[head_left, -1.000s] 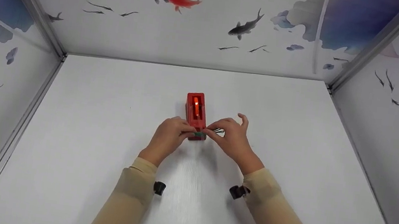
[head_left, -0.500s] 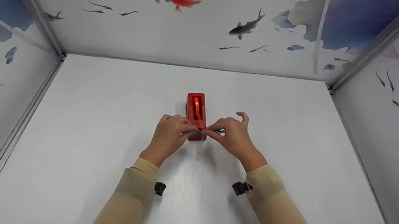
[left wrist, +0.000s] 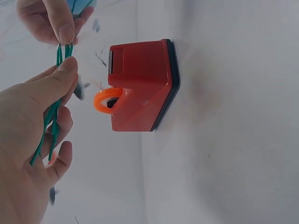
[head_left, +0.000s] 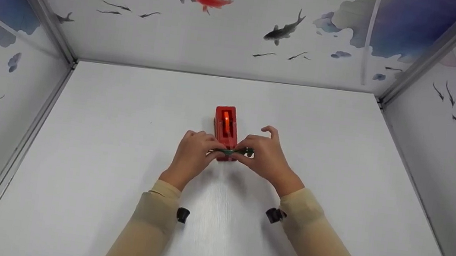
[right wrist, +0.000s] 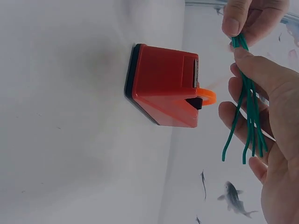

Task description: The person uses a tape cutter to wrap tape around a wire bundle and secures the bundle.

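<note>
A bundle of thin green wires (right wrist: pixel 252 107) stretches between my two hands, above the front end of a red tape dispenser (head_left: pixel 225 138). My left hand (head_left: pixel 194 154) pinches the bundle between thumb and forefinger; several strand ends run down across its palm in the left wrist view. Close beside it, my right hand (head_left: pixel 265 158) pinches the same bundle, with loose ends fanning out over its fingers in the right wrist view. The middle of the bundle is partly hidden by the fingertips. An orange tape roll (left wrist: pixel 106 100) sits in the dispenser, near its toothed cutter (right wrist: pixel 196 72).
The dispenser stands on a white table (head_left: pixel 125 111). Behind it rises a white wall (head_left: pixel 229 50) printed with fish, and printed side walls stand at left and right. Each sleeve carries a small black wrist camera (head_left: pixel 183 215).
Both hands stay near the dispenser's front. More of the green bundle now shows between and beside the fingers. The right hand's raised little finger has shifted slightly left.
</note>
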The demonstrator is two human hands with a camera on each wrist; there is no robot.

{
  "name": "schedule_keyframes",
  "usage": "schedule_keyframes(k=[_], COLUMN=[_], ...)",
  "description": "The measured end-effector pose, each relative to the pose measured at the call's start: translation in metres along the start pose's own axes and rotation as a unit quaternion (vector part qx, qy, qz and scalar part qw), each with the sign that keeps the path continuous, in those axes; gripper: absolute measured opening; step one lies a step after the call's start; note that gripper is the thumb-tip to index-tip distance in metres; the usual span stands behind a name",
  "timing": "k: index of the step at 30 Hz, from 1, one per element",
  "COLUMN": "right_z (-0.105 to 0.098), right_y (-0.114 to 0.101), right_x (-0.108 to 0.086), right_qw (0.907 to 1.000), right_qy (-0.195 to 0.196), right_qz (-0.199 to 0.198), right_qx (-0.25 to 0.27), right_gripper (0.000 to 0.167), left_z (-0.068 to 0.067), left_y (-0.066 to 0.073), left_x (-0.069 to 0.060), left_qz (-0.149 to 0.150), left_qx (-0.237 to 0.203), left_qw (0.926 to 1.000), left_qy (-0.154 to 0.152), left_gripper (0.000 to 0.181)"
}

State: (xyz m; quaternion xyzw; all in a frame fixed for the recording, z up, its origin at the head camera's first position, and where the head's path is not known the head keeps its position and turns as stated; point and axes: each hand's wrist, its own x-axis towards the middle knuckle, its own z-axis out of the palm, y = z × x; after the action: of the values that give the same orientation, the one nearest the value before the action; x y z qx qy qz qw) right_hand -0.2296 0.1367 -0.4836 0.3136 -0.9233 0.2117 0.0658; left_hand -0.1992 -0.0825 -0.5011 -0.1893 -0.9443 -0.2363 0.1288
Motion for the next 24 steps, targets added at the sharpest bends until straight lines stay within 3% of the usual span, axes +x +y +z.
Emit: schedule_keyframes(k=[4, 11, 17, 24], right_z=[0.002, 0.011, 0.001, -0.009], right_y=[0.000, 0.003, 0.009, 0.013], right_x=[0.000, -0.001, 0.000, 0.000], right_qw=[0.9995, 0.9955, 0.9988, 0.9977], right_qy=[0.012, 0.045, -0.011, -0.068], right_qz=[-0.003, -0.007, -0.008, 0.001], right_qx=[-0.029, -0.083, -0.048, 0.007], right_gripper=[0.016, 0.015, 0.022, 0.018], left_z=[0.000, 0.001, 0.000, 0.001], left_y=[0.003, 0.005, 0.001, -0.001], left_x=[0.002, 0.002, 0.002, 0.001], left_qz=[0.011, 0.019, 0.025, 0.028], left_qx=[0.041, 0.056, 0.062, 0.063], left_qw=[0.9991, 0.9979, 0.9967, 0.9961], left_qy=[0.006, 0.027, 0.045, 0.054], left_gripper=[0.020, 0.021, 0.020, 0.019])
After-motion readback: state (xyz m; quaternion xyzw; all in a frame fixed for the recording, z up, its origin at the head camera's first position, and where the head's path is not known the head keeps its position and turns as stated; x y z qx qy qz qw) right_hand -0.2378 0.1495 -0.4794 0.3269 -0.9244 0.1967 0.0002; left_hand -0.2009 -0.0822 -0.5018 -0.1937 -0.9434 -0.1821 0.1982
